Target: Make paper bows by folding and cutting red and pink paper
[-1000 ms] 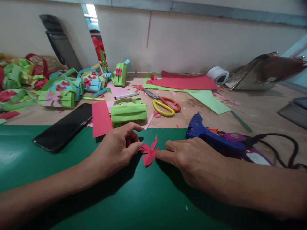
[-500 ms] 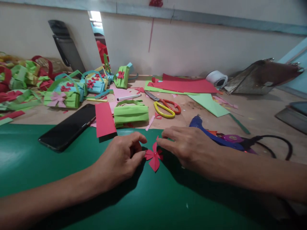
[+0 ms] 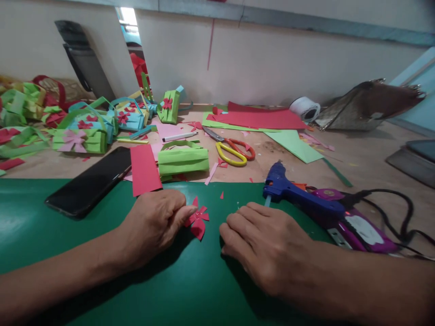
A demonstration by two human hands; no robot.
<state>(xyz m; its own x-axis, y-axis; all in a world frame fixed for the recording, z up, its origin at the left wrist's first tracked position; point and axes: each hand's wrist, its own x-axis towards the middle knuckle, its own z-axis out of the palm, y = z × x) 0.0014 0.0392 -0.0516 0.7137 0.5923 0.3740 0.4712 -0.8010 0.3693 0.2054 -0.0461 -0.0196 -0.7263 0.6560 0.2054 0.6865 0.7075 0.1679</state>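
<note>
Between thumb and curled fingers, my left hand (image 3: 156,220) pinches one petal of a red paper flower (image 3: 198,217), which has a shiny spot at its centre. To the right of the flower, apart from it, my right hand (image 3: 263,242) rests low over the green mat (image 3: 190,290). Its fingers are bent and close together, and their tips are partly hidden, so I cannot make out anything in them. A small red paper scrap (image 3: 222,195) lies on the mat between the hands. Just behind my right hand is a blue glue gun (image 3: 302,194) with a clear stick.
A black phone (image 3: 90,181), a red paper strip (image 3: 145,170) and a green paper bag (image 3: 183,160) lie behind my left hand. Scissors (image 3: 231,151) and red sheets (image 3: 261,117) are farther back. A purple power strip (image 3: 367,231) with cables sits right; small paper bags (image 3: 81,140) crowd the left.
My left hand has closed on the flower and moved it left. My right hand has drawn back toward me, away from the flower, uncovering the glue gun and the small scrap.
</note>
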